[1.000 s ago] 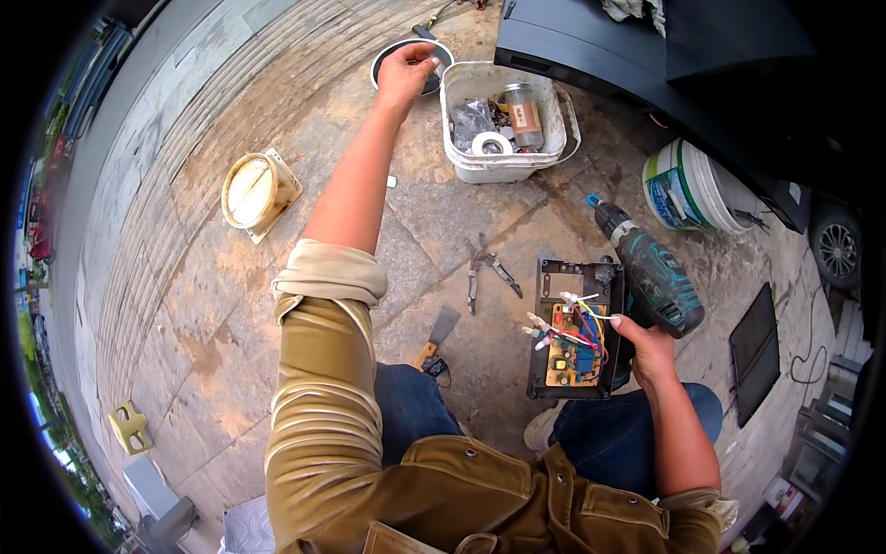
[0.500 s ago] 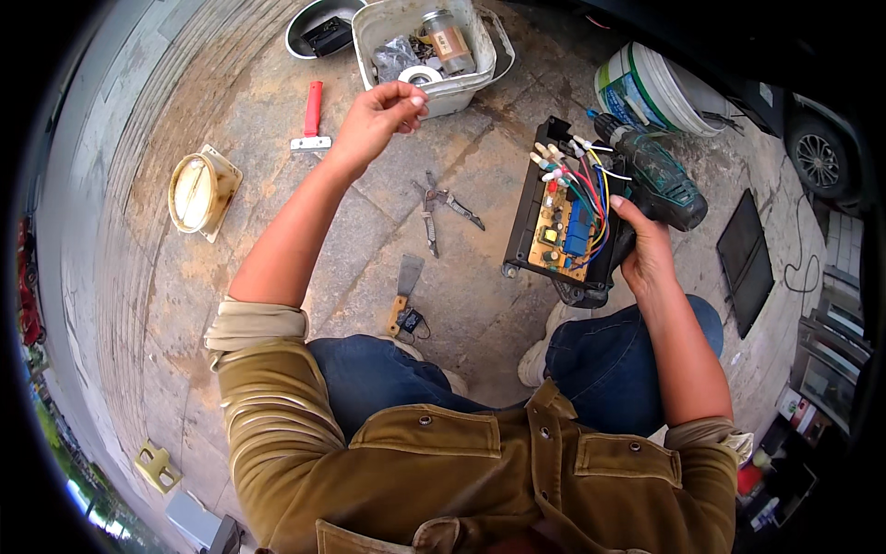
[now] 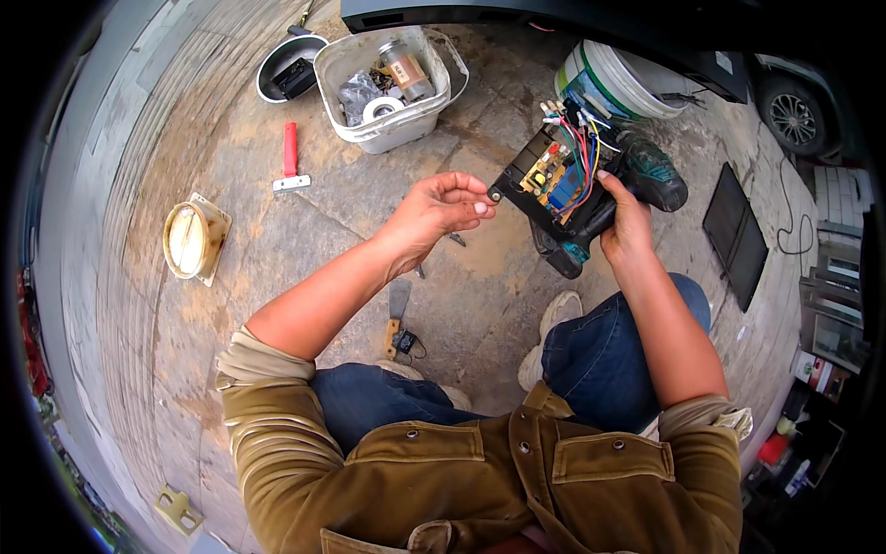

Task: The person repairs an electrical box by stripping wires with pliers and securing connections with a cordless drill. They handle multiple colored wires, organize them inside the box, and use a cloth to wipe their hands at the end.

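Observation:
My right hand [image 3: 626, 220] is wrapped round a black and teal cordless drill [image 3: 653, 174] and also keeps hold of a black casing [image 3: 528, 205] with a circuit board [image 3: 543, 175] in it. Coloured wires with white connectors rise from the board's far side. At the casing's left corner is my left hand [image 3: 441, 214], its fingers curled and the thumb pinched against them. Anything between those fingertips is too small to make out. Behind that hand, folding pliers [image 3: 457, 239] on the ground are mostly hidden.
A white bucket [image 3: 388, 137] of odds and ends stands ahead, a metal bowl [image 3: 266, 81] beside it. A red-handled scraper [image 3: 291, 157] and a round container [image 3: 187, 240] lie left. Near my feet is a putty knife [image 3: 397, 309]. Rightward are a paint bucket [image 3: 614, 78] and black panel [image 3: 736, 235].
My left hand has come down from beside the white bucket to the casing's corner. The casing and drill have shifted and tilted in my right hand. The view has moved a little.

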### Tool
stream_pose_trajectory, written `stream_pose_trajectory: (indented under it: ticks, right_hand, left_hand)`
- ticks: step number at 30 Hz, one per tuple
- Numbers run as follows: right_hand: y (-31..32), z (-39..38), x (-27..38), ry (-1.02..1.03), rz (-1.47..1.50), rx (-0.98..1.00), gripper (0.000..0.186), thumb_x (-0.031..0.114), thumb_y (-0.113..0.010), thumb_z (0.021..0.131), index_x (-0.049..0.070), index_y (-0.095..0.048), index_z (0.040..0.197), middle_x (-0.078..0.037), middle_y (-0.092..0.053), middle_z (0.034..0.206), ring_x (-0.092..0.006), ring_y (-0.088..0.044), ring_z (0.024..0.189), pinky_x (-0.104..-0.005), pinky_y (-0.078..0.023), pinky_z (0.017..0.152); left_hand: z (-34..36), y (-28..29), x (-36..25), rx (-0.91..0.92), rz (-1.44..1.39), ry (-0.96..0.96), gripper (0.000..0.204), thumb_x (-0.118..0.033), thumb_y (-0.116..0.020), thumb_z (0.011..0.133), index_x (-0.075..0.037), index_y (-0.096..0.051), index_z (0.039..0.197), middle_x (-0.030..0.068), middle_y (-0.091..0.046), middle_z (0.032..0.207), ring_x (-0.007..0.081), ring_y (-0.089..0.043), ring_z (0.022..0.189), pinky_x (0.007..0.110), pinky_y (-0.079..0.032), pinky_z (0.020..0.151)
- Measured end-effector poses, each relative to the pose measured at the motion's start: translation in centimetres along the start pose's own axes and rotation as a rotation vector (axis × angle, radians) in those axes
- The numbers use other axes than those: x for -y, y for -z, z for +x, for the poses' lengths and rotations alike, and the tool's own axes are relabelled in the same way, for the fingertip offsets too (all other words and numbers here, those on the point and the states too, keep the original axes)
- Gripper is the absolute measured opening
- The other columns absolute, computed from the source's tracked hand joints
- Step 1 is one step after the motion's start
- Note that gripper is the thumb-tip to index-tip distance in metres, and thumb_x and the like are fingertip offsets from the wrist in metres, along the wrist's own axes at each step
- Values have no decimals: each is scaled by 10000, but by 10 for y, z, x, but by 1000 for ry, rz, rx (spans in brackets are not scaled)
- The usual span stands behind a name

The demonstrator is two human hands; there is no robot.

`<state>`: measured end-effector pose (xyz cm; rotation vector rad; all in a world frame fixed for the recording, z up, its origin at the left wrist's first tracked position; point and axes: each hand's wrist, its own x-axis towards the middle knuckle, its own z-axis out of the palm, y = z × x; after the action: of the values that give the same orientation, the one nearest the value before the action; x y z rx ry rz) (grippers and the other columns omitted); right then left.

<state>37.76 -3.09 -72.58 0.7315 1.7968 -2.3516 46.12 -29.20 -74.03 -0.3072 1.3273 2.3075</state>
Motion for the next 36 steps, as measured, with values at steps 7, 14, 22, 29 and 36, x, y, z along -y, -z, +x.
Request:
stream_pose_trajectory:
  ticks: [7,14,22,29,36]
  right_hand:
    - [-12,-16,1,85,6,-5,507,-44,-713,758,41,-488,1204,-90,-593,1129,-227,-626,985,-374,-545,813]
    - [-18,-16,-1,75,-19,-42,534,-38,-725,750,43,-482,1219,-95,-579,1163,-241,-608,1020,-389,-523,858]
    - [-9,-13,-1,84,-73,-39,469,24,-730,792,63,-520,1209,-75,-620,1118,-211,-629,993,-349,-530,849]
    - [-15,-20,5,-17,-46,17,535,-31,-702,784,60,-483,1263,-86,-577,1191,-227,-591,1067,-367,-505,908]
    - [-20,-25,5,-40,-85,39,484,30,-737,784,50,-517,1216,-71,-609,1136,-213,-615,1022,-343,-507,876]
  left_hand:
    - [11,-9,15,-102,97,-199,232,-86,-690,862,-69,-545,1042,2,-614,863,91,-611,854,240,-492,773]
    - [17,4,25,-108,186,-265,111,-47,-600,909,-49,-555,1011,18,-626,851,96,-621,766,230,-508,698]
    - [32,58,5,-351,54,-187,116,-94,-501,959,-47,-583,1027,20,-609,836,87,-593,697,242,-505,643]
    - [50,198,-121,-968,409,-704,261,-231,-518,984,-25,-649,1076,16,-596,772,68,-510,598,217,-421,526]
    - [31,240,-172,-1053,456,-527,342,-281,-459,999,-89,-563,1263,41,-619,815,81,-496,584,240,-416,510]
